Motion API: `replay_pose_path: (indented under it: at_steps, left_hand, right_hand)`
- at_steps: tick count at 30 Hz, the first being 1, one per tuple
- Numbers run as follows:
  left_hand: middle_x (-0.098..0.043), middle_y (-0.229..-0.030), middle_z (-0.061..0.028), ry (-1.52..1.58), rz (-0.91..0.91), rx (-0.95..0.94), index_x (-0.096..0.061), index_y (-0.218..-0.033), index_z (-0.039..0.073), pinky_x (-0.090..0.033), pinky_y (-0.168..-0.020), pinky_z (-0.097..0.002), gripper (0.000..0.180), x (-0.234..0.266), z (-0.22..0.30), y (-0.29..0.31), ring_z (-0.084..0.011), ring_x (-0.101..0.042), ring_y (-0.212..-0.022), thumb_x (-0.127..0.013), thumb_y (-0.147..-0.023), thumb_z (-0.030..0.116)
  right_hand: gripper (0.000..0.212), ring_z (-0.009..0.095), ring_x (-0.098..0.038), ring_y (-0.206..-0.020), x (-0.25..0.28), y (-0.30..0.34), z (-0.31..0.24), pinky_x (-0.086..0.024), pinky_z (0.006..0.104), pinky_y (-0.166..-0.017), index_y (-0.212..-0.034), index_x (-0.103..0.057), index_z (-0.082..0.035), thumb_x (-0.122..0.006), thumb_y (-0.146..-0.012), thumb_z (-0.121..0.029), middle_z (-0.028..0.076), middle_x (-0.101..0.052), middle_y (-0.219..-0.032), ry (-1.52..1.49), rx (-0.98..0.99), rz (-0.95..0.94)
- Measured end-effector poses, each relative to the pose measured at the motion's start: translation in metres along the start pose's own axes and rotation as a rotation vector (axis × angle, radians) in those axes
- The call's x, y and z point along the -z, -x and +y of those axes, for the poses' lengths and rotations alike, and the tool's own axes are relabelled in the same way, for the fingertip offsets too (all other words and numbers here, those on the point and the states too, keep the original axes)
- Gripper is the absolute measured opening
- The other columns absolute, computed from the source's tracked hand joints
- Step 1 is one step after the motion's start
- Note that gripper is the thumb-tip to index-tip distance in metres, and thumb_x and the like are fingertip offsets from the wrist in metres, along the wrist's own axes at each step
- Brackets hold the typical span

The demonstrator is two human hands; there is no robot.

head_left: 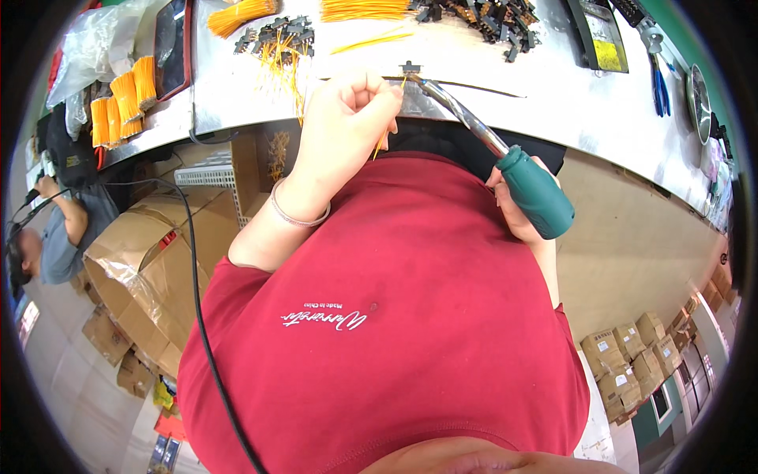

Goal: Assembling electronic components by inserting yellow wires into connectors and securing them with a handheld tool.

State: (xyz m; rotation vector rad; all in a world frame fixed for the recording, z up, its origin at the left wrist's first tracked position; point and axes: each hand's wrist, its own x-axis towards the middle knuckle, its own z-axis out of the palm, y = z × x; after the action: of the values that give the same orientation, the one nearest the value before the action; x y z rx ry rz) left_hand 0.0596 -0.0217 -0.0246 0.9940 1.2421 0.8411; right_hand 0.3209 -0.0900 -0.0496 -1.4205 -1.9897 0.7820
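Note:
My left hand is closed in a pinch on a thin yellow wire, whose tail hangs below the fingers. My right hand is wrapped around the green handle of a soldering iron. The iron's tip meets a small black slide switch near the bench edge. The upper end of the wire comes close to the switch's pins; whether it is joined there is too small to tell. To the left lie switches with yellow wires attached, some wires hanging over the edge.
Bundles of yellow wire and a heap of black switches sit at the back of the bench. More wire bundles are at the left, blue-handled pliers at the right. A cardboard box and another person are at left.

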Motion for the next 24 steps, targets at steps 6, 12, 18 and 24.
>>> replay_pose_path:
  at_steps: [6,12,18,24]
  left_hand:
    - [-0.056,-0.063,0.0011,0.011,0.007,0.004,-0.057,-0.078,0.006,-0.037,-0.046,-0.0183,0.018,-0.001,0.0,0.0,-0.0035,-0.047,-0.049,-0.059,-0.094,0.014]
    - [-0.056,-0.063,0.0013,0.009,0.014,0.008,-0.057,-0.078,0.006,-0.037,-0.046,-0.018,0.018,0.0,-0.001,0.0,-0.0033,-0.046,-0.049,-0.059,-0.094,0.014]
    - [-0.058,-0.06,0.0018,0.017,0.019,-0.017,-0.059,-0.076,0.004,-0.036,-0.046,-0.019,0.019,0.0,-0.002,-0.001,-0.0014,-0.048,-0.05,-0.06,-0.092,0.013]
    - [-0.057,-0.06,0.0029,0.017,0.032,-0.016,-0.059,-0.077,0.004,-0.035,-0.046,-0.0187,0.018,-0.001,0.001,0.001,-0.0011,-0.046,-0.05,-0.06,-0.092,0.013]
  right_hand:
    - [0.013,0.02,-0.058,-0.06,0.002,-0.006,-0.007,-0.047,0.031,-0.055,-0.084,-0.067,-0.008,-0.067,-0.073,0.0,0.005,-0.059,-0.073,0.074,0.074,0.024]
    - [0.003,0.013,-0.058,-0.058,0.003,-0.001,-0.007,-0.046,0.0274,-0.055,-0.079,-0.063,-0.004,-0.066,-0.08,-0.004,0.004,-0.059,-0.071,0.065,0.007,0.0]
    - [0.015,0.022,-0.065,-0.068,0.002,0.011,0.002,-0.052,0.0316,-0.061,-0.088,-0.069,-0.01,-0.071,-0.075,-0.004,0.006,-0.066,-0.084,-0.189,-0.141,0.049]
    - [0.011,0.021,-0.066,-0.069,-0.001,0.012,0.003,-0.053,0.0309,-0.063,-0.087,-0.069,-0.009,-0.071,-0.077,-0.004,0.006,-0.067,-0.083,-0.216,-0.176,0.066]
